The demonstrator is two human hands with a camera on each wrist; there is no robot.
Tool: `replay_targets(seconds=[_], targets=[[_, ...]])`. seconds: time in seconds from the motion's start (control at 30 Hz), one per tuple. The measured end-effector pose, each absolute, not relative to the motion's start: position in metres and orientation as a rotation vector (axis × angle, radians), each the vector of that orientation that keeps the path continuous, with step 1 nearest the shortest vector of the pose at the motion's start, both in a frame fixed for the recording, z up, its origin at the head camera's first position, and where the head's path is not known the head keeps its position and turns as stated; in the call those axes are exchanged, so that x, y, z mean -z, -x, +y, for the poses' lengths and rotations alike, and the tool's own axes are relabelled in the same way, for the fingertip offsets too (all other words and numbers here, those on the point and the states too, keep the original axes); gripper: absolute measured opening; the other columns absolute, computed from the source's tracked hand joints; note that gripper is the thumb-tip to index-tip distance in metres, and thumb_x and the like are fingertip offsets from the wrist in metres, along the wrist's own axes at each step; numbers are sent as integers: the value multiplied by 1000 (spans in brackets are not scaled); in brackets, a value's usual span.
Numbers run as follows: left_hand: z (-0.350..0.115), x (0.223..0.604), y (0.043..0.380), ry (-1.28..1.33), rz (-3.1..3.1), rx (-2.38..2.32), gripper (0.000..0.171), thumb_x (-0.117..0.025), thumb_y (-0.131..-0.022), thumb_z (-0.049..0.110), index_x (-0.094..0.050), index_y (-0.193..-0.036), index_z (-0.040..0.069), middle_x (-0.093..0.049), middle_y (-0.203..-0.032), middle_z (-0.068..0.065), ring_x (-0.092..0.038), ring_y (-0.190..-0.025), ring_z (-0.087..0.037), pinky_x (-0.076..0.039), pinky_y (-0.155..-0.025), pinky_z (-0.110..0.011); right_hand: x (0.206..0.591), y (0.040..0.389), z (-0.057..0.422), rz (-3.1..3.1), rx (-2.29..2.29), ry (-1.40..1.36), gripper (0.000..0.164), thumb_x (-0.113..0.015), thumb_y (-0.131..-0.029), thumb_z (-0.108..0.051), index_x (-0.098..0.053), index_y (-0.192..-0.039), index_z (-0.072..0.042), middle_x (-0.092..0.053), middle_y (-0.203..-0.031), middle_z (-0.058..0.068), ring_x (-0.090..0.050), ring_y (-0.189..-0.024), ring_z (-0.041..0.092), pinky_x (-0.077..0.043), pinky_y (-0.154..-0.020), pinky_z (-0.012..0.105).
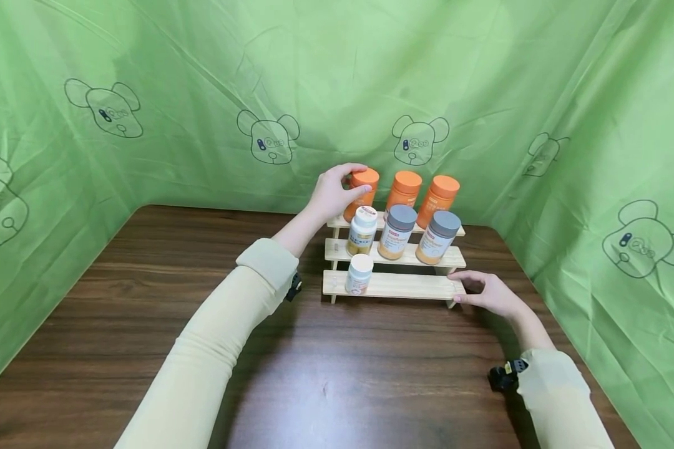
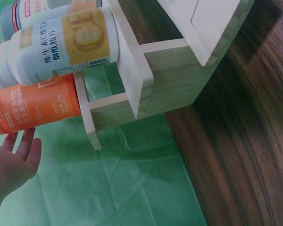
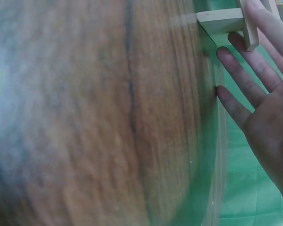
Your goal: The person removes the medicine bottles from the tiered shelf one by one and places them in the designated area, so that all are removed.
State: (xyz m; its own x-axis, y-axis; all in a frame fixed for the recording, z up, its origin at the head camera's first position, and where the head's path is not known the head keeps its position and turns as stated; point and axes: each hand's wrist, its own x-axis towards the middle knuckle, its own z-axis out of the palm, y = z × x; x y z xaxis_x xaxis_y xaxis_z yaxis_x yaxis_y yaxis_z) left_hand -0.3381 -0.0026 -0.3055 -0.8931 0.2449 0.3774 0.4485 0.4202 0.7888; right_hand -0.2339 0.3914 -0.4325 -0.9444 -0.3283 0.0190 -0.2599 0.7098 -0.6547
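Observation:
My left hand grips an orange bottle at the left end of the top tier of a wooden three-step rack. The thumb is in front of the bottle, and the fingers reach over and behind it. At the rack's right end, my right hand pinches the edge of the lowest step. In the right wrist view, the other fingers spread below that step. A white bottle with a gold label stands on the middle step, just in front of the orange one.
Two more orange bottles share the top tier. Two grey-lidded jars stand on the middle step, and a small white bottle is on the lowest. A green curtain encloses the dark wooden table.

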Motion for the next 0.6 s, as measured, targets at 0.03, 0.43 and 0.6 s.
replay_targets(seconds=[0.03, 0.43, 0.6], targets=[[-3, 305, 337, 612, -2457, 1480, 45, -70, -85, 34, -59, -127, 23, -59, -122, 2, -55, -98, -13, -49, -77, -26, 430, 233, 390, 2805, 1061, 489, 48, -76, -80, -26, -61, -125, -13, -60, -126, 8, -54, -113, 19, -45, -94, 40], [-17, 292, 335, 577, -2388, 1569, 47, -74, -81, 36, -61, -124, 25, -62, -120, 4, -58, -93, -10, -51, -75, -26, 439, 235, 397, 2749, 1135, 479, 48, -73, -83, -26, -58, -128, -18, -58, -128, 7, -54, -108, 4, -44, -89, 22], [-23, 288, 333, 601, -2387, 1557, 45, -74, -82, 34, -62, -124, 24, -61, -121, 3, -59, -95, -12, -51, -76, -27, 443, 234, 399, 2737, 1156, 486, 48, -72, -84, -25, -57, -129, -18, -56, -131, 8, -54, -108, 5, -44, -88, 20]])
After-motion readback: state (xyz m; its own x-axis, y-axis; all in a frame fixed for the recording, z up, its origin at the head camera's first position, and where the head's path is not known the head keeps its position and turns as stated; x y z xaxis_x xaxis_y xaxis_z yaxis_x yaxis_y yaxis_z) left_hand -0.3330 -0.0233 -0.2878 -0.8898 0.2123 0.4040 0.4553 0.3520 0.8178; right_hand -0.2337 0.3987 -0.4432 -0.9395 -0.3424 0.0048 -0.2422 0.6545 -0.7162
